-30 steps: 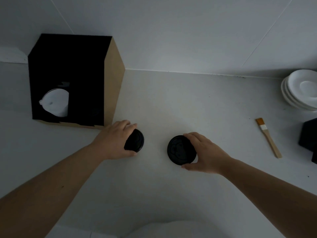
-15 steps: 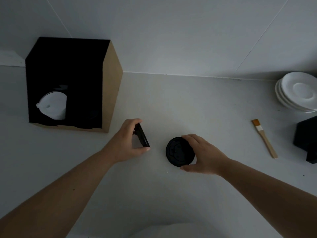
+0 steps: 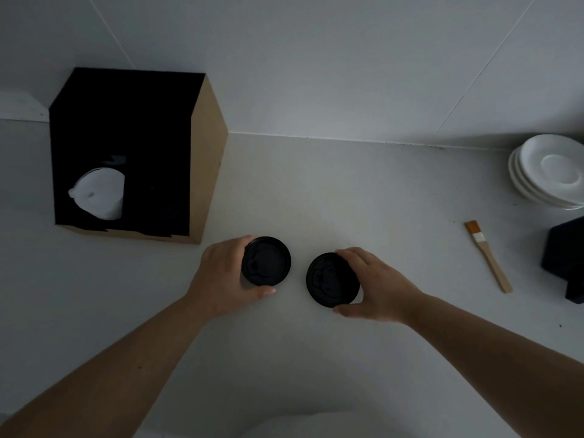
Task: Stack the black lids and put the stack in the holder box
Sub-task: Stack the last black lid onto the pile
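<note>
Tipped on edge half a second ago, the left lid (image 3: 266,261) now faces up, flat, in the left hand (image 3: 225,276), its grip clamped on the rim; the right hand (image 3: 377,287) grips the right lid (image 3: 328,281) likewise (both lids near each other, not touching) on the white tabletop (image 3: 347,191); the holder box (image 3: 132,153) stands behind-left, white lids (image 3: 99,197) inside.

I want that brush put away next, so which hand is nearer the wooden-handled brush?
Right. The right hand grips a black lid with bare counter between it and the brush on its right. The left hand, holding the other lid, sits farther left, near the holder box.
</note>
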